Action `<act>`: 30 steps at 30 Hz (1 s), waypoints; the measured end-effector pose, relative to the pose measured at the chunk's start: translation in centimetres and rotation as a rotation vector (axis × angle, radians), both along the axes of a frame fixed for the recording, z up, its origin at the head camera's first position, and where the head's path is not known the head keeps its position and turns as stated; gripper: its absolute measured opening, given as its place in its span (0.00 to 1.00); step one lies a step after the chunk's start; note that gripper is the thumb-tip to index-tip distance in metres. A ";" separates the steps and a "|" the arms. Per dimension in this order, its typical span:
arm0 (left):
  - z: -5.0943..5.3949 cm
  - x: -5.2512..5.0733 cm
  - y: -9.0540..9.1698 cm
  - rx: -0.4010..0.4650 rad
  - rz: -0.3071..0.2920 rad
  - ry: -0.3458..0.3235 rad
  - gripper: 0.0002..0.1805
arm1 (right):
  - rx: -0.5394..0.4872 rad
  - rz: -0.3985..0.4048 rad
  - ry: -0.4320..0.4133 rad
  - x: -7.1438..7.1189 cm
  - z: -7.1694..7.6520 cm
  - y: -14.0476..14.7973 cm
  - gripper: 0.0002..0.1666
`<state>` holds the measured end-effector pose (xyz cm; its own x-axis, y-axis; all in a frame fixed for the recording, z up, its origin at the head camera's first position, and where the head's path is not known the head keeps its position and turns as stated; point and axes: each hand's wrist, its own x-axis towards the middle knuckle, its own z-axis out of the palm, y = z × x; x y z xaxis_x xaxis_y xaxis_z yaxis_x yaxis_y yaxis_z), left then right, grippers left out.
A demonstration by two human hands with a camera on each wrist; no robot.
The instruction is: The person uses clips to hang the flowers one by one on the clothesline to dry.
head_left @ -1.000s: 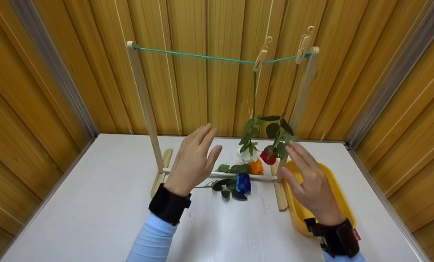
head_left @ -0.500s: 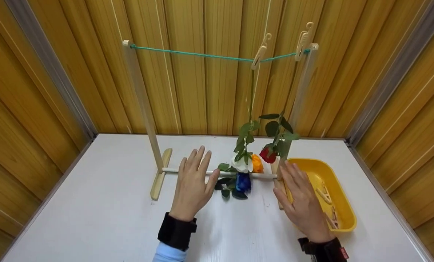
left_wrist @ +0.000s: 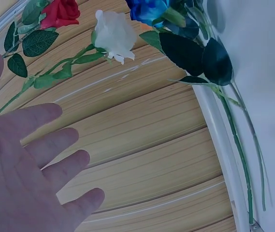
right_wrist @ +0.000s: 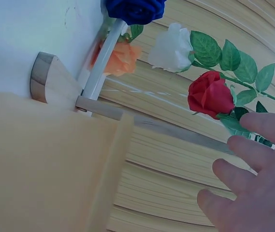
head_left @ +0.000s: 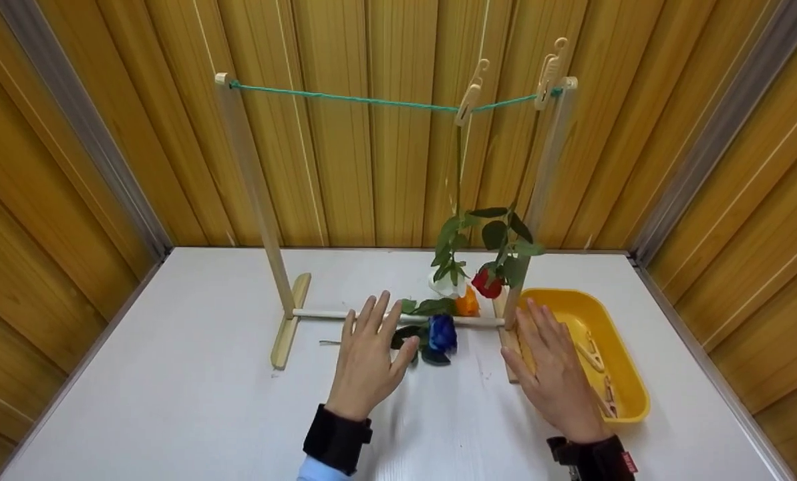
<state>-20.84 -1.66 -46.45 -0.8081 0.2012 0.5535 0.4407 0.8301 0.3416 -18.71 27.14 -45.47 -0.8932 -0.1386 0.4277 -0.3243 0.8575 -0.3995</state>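
Note:
My left hand (head_left: 368, 364) is held flat with spread fingers, holding nothing, left of the blue rose (head_left: 442, 334) that lies on the table. My right hand (head_left: 553, 371), fingers straight and empty, hovers by the near left side of the yellow basket (head_left: 628, 354). A white rose (head_left: 446, 283) hangs head down from a clothespin (head_left: 468, 100) on the green cord (head_left: 345, 98). Beside it the red rose (head_left: 487, 282) also hangs head down, near a second clothespin (head_left: 546, 81). An orange rose (head_left: 467, 302) lies behind the blue one.
The wooden stand's left post (head_left: 254, 194) and right post (head_left: 546, 180) hold the cord, with a white bar (head_left: 321, 313) between their feet. Clothespins (head_left: 592, 351) lie in the basket. Wood-patterned panels (head_left: 345, 174) rise behind the white table (head_left: 137, 374).
Both hands have come lower and nearer the camera, the left also shifting slightly right. The white rose has swung forward and back. The clothespins in the basket have come into view.

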 end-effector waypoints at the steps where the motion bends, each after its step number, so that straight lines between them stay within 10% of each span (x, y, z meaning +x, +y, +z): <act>1: -0.1 0.0 0.1 -0.002 0.002 -0.006 0.34 | 0.003 -0.003 -0.022 0.0 0.0 0.0 0.41; 30: 0.4 2.4 7.9 -0.214 -0.180 -0.201 0.37 | -0.057 -0.228 -0.295 0.4 2.4 8.2 0.48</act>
